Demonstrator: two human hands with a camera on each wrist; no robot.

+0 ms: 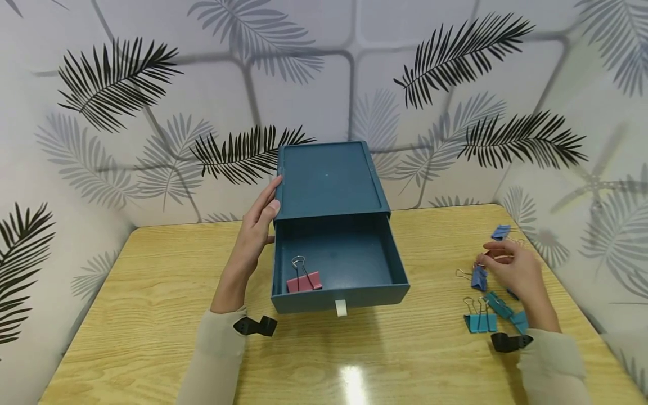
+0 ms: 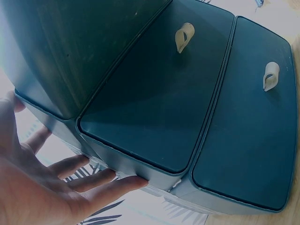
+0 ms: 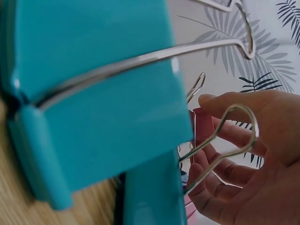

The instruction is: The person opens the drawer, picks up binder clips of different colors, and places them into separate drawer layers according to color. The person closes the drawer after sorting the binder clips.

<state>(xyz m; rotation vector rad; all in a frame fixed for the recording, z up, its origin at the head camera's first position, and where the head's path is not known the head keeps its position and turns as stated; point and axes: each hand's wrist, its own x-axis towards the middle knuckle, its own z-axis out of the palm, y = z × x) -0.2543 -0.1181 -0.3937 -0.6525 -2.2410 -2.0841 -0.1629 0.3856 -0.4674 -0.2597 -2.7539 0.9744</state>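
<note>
A dark blue drawer box [image 1: 329,180] stands on the table with its top drawer [image 1: 339,298] pulled out. In that drawer's front left corner lies a pink binder clip [image 1: 310,281]. My left hand [image 1: 251,233] rests along the box's left side, and its fingers are extended in the left wrist view. Over at the right, my right hand [image 1: 521,273] pinches another pink binder clip [image 3: 204,125] between thumb and fingers. Around it lie a blue binder clip [image 1: 478,278], a second blue clip [image 1: 501,232] farther back, and several teal binder clips [image 1: 481,323] nearer me.
Two shut drawers with white pull tabs [image 2: 271,76] sit below the open one. The wooden table [image 1: 167,292] meets a leaf-patterned backdrop [image 1: 324,84] at its back and sides. A teal clip [image 3: 93,93] blocks much of the right wrist view.
</note>
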